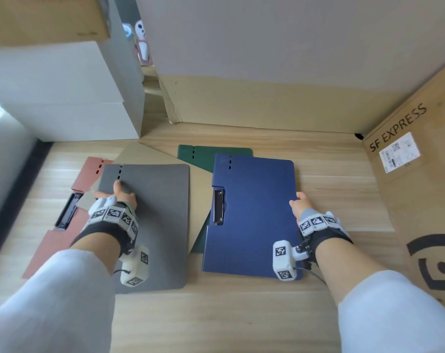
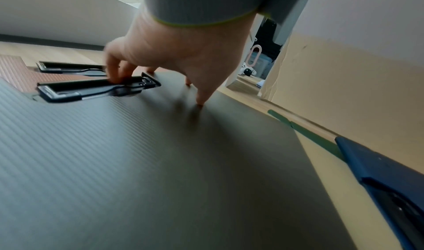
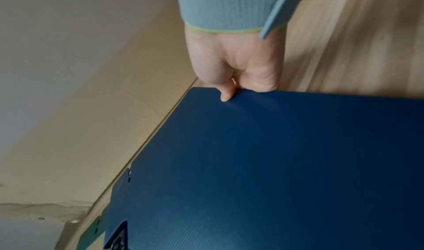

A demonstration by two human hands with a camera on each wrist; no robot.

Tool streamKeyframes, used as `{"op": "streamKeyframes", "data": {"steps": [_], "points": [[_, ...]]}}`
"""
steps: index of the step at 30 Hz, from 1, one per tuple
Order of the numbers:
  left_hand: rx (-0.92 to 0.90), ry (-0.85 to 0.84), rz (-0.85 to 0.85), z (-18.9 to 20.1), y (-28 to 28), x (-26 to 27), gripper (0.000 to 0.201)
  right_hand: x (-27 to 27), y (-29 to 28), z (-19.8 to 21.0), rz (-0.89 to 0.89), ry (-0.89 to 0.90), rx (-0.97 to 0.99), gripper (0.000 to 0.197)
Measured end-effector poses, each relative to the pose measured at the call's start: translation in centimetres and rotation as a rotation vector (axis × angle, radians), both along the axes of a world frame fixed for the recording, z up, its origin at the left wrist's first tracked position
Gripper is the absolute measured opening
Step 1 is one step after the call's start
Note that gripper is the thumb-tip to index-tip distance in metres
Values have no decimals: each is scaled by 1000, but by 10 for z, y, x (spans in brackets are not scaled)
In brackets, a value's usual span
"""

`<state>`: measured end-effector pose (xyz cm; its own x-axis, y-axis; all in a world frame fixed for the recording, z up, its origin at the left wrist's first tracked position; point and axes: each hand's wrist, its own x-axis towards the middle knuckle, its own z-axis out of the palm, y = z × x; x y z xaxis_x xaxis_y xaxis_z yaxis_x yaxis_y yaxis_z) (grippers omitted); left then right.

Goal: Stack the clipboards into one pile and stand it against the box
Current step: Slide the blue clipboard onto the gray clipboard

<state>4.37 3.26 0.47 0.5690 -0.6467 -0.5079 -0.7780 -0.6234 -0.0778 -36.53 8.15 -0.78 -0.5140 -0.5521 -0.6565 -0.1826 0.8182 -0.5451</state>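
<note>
Grey clipboard [image 1: 155,225] and blue clipboard [image 1: 254,212] lie flat side by side, long axes pointing away from the person; left grip [image 1: 114,197] curls over grey's clip edge, right grip [image 1: 299,206] pinches blue's right edge, printed box [image 1: 420,200] nearest that side.

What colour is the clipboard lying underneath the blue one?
Dark green; the green plastic clipboard peeks out beneath the blue plastic clipboard, clearest in the head view.

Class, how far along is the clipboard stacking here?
Done: only loose overlaps, gray clipboard over tan board and red clipboard, blue clipboard over green clipboard. In hand: left grip holds gray at its clip, right grip pinches blue's edge. Left: merge into one pile, stand it against the box.
</note>
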Motion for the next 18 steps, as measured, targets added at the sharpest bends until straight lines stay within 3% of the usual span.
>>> {"op": "streamKeyframes", "data": {"steps": [9, 13, 18], "points": [[-120, 117, -26, 8, -13, -37, 54, -10, 3, -3, -23, 38, -9, 43], [-28, 79, 3, 9, -8, -24, 48, -20, 5, -8, -54, 58, -12, 44], [-36, 22, -11, 4, 1, -21, 43, -20, 9, -4, -103, 63, -4, 47]]}}
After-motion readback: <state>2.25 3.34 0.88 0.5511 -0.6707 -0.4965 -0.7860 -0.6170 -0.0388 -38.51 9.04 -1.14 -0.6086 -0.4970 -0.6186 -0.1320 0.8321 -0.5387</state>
